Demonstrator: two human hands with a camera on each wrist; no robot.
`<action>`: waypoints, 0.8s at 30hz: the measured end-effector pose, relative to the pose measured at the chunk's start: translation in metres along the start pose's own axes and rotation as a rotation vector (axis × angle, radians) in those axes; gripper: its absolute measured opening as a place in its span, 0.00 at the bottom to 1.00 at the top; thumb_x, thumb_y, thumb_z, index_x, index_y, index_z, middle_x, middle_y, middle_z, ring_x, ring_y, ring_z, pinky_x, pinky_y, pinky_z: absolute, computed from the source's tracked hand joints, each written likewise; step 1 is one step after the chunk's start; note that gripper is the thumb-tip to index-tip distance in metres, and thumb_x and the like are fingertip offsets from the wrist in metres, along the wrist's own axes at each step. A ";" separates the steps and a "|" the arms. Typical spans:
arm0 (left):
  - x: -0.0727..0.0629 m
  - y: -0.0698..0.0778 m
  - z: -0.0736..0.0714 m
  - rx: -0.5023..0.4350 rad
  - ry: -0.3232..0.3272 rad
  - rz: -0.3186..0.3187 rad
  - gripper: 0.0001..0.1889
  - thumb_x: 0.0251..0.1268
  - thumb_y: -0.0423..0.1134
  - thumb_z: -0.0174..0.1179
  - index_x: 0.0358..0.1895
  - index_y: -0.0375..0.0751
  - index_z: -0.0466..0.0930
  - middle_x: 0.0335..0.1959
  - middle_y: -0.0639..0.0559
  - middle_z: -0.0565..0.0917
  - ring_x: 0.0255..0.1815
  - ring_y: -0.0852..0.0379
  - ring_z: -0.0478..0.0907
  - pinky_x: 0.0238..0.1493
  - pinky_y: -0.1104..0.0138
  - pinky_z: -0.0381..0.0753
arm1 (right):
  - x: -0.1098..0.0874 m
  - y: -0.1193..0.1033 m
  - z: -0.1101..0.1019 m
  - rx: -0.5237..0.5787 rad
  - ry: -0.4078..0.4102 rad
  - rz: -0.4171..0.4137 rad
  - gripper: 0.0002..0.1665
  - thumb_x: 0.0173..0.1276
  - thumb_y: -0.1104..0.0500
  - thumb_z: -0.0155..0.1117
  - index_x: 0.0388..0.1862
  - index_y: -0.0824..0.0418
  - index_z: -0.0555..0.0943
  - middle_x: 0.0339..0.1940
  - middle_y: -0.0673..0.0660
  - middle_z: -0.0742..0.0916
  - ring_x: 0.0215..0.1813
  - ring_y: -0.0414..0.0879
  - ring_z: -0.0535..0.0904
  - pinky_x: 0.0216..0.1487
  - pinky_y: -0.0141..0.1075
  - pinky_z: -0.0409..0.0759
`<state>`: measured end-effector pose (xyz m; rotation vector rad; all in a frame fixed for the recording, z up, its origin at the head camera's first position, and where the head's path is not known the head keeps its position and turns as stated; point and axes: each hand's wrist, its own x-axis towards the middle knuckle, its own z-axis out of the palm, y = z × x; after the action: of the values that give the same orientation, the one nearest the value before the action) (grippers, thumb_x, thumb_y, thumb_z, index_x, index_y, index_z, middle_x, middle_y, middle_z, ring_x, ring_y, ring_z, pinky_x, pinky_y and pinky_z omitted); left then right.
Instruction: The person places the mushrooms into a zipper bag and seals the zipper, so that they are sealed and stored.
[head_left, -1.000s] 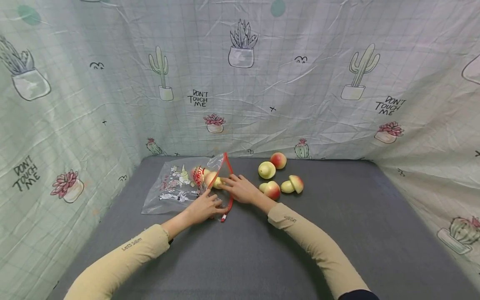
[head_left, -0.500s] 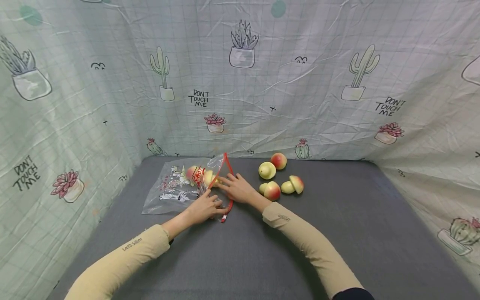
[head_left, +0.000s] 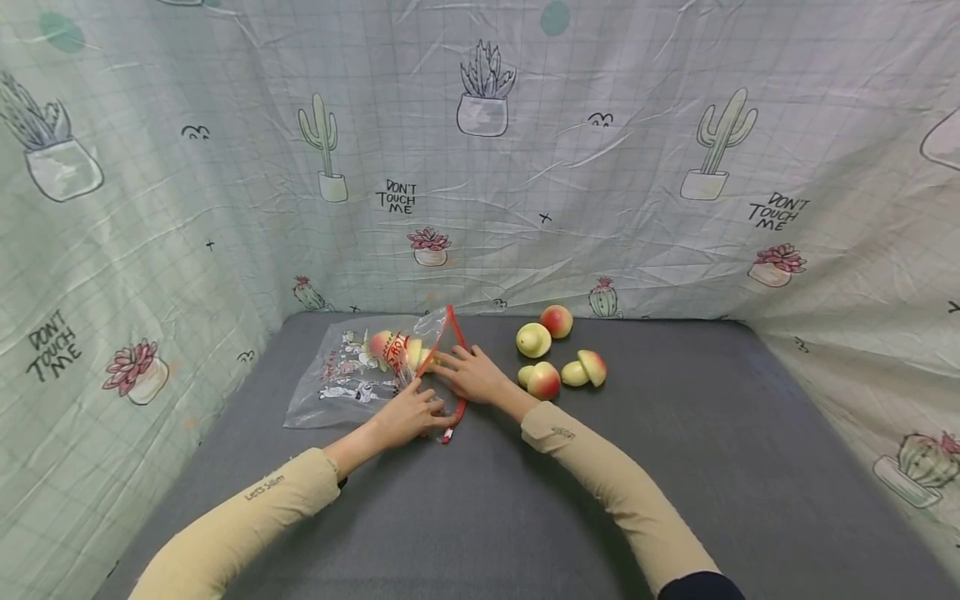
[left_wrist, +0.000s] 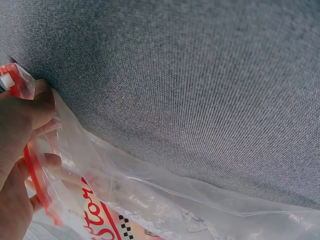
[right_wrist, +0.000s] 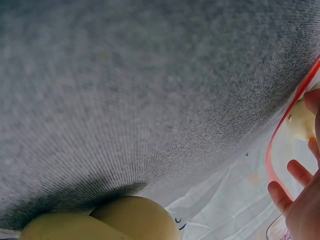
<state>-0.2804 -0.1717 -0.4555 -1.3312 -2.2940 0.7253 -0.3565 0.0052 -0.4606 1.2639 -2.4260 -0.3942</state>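
Note:
A clear plastic zip bag [head_left: 309, 402] with printed figures lies flat on the dark table, its red-edged mouth held apart. My left hand [head_left: 408, 414] pinches the near side of the mouth, thumb and fingers about the red zip strip [left_wrist: 36, 177]. Through the plastic shows a toy mushroom [head_left: 381, 343] with a red-yellow cap; a pale yellow part [head_left: 418, 354] lies nearer the mouth. My right hand [head_left: 472, 375] reaches in at the mouth with its fingers extended, fingertips at the pale yellow piece [right_wrist: 302, 120]. Its palm side and spread fingers show in the right wrist view.
Right of the bag lie more toy mushrooms: one on its side [head_left: 585, 369], one with a red cap [head_left: 543, 381], a pale yellow one [head_left: 533, 340] and a round red-yellow one [head_left: 557, 322] behind. A printed cloth curtain [head_left: 525, 250] hangs along the back and sides.
My right hand has edged left into the bag's mouth, and the mushroom inside has slid deeper to the left. My left hand has stayed in place on the bag's edge.

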 end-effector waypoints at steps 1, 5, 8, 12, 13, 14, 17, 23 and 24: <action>0.000 0.000 0.000 -0.003 0.000 -0.001 0.29 0.43 0.53 0.63 0.56 0.68 0.70 0.43 0.60 0.80 0.44 0.55 0.75 0.52 0.54 0.70 | -0.001 0.000 0.000 0.002 0.000 0.001 0.31 0.63 0.47 0.53 0.66 0.44 0.61 0.67 0.47 0.67 0.56 0.46 0.68 0.47 0.43 0.70; 0.000 -0.001 0.000 -0.010 0.002 -0.003 0.29 0.43 0.52 0.64 0.55 0.68 0.70 0.43 0.60 0.80 0.43 0.55 0.75 0.51 0.54 0.70 | -0.004 0.002 0.000 0.028 0.016 0.000 0.32 0.63 0.47 0.54 0.66 0.46 0.62 0.67 0.48 0.67 0.56 0.46 0.68 0.46 0.43 0.70; 0.000 0.000 0.000 -0.015 -0.008 -0.006 0.29 0.43 0.52 0.64 0.56 0.68 0.70 0.43 0.60 0.80 0.43 0.55 0.75 0.52 0.54 0.69 | -0.008 0.002 0.000 0.056 0.033 -0.002 0.32 0.62 0.47 0.54 0.66 0.47 0.63 0.67 0.49 0.68 0.55 0.47 0.69 0.45 0.43 0.70; -0.001 0.001 0.001 -0.031 -0.029 -0.013 0.29 0.45 0.51 0.63 0.57 0.68 0.69 0.45 0.60 0.80 0.45 0.54 0.75 0.53 0.53 0.69 | -0.017 0.003 -0.001 0.115 0.041 0.006 0.31 0.63 0.48 0.55 0.65 0.49 0.63 0.66 0.50 0.68 0.55 0.48 0.69 0.44 0.44 0.70; 0.000 0.001 0.001 -0.036 -0.030 -0.015 0.29 0.45 0.51 0.63 0.57 0.68 0.69 0.45 0.60 0.80 0.45 0.54 0.75 0.54 0.53 0.69 | -0.019 0.003 -0.002 0.131 0.040 0.010 0.31 0.63 0.48 0.55 0.65 0.50 0.63 0.66 0.50 0.69 0.55 0.48 0.69 0.44 0.44 0.70; 0.000 0.002 0.001 -0.037 -0.025 -0.016 0.29 0.45 0.51 0.63 0.56 0.68 0.69 0.45 0.59 0.80 0.45 0.54 0.75 0.53 0.53 0.69 | -0.021 0.003 -0.002 0.146 0.040 0.013 0.31 0.63 0.49 0.55 0.66 0.50 0.63 0.66 0.50 0.69 0.55 0.48 0.69 0.44 0.45 0.70; -0.001 0.002 0.001 -0.026 -0.006 -0.015 0.29 0.44 0.51 0.64 0.55 0.68 0.70 0.43 0.59 0.80 0.43 0.54 0.75 0.52 0.53 0.69 | -0.028 0.003 -0.003 0.179 0.044 0.019 0.32 0.63 0.49 0.55 0.66 0.51 0.63 0.65 0.51 0.70 0.56 0.48 0.69 0.45 0.45 0.70; 0.000 0.001 0.000 -0.008 0.017 -0.010 0.29 0.42 0.49 0.65 0.54 0.69 0.71 0.41 0.60 0.80 0.40 0.55 0.75 0.53 0.52 0.69 | -0.041 0.004 -0.009 0.227 0.066 0.030 0.32 0.61 0.51 0.57 0.65 0.53 0.64 0.64 0.52 0.72 0.56 0.49 0.69 0.46 0.46 0.69; 0.000 0.001 0.000 -0.008 0.024 -0.009 0.29 0.42 0.49 0.65 0.54 0.68 0.71 0.40 0.60 0.80 0.39 0.55 0.74 0.53 0.52 0.69 | -0.044 0.004 -0.010 0.233 0.063 0.035 0.32 0.61 0.51 0.57 0.65 0.53 0.64 0.64 0.52 0.72 0.56 0.49 0.69 0.46 0.46 0.69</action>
<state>-0.2795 -0.1715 -0.4566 -1.3250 -2.2846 0.6942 -0.3319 0.0427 -0.4583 1.3030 -2.4918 -0.0615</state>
